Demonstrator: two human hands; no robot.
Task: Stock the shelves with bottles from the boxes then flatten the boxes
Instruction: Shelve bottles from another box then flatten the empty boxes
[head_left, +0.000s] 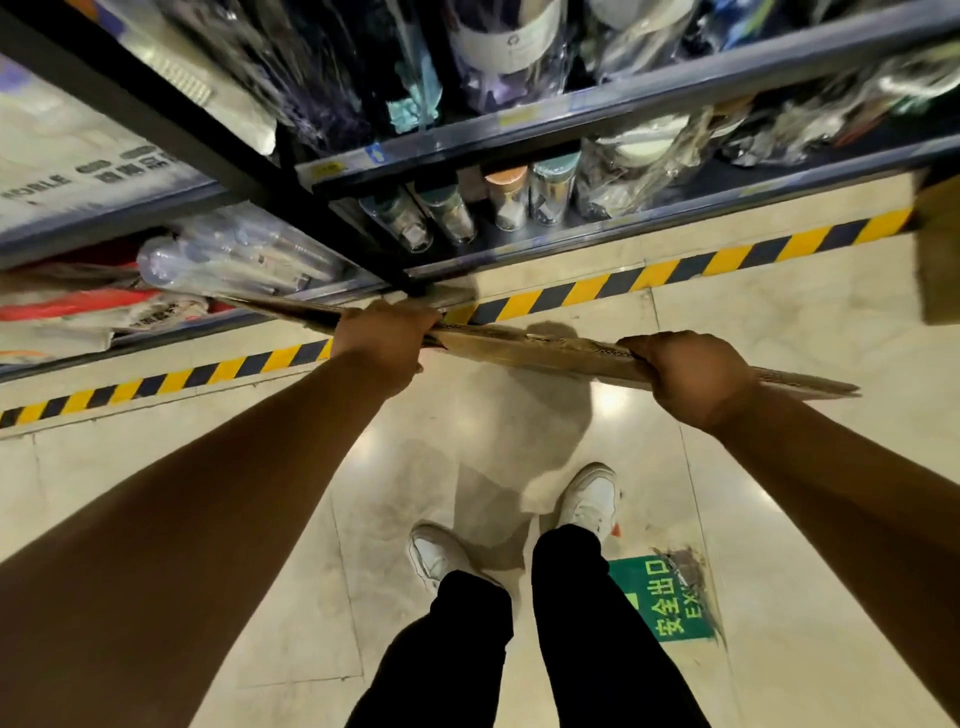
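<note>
A flattened brown cardboard box is seen edge-on in front of me, above the floor and level with the bottom shelf. My left hand grips its upper edge near the left, fingers curled over the far side. My right hand grips the same edge further right. The box's left end reaches toward the lowest shelf at the left. Several clear bottles with coloured caps stand on the bottom shelf straight ahead. More wrapped bottles fill the shelf above.
Yellow-black hazard tape runs along the floor by the shelf base. Another cardboard piece stands at the right edge. Wrapped plastic packs and bags lie on the low left shelf. A green exit sticker is beside my feet.
</note>
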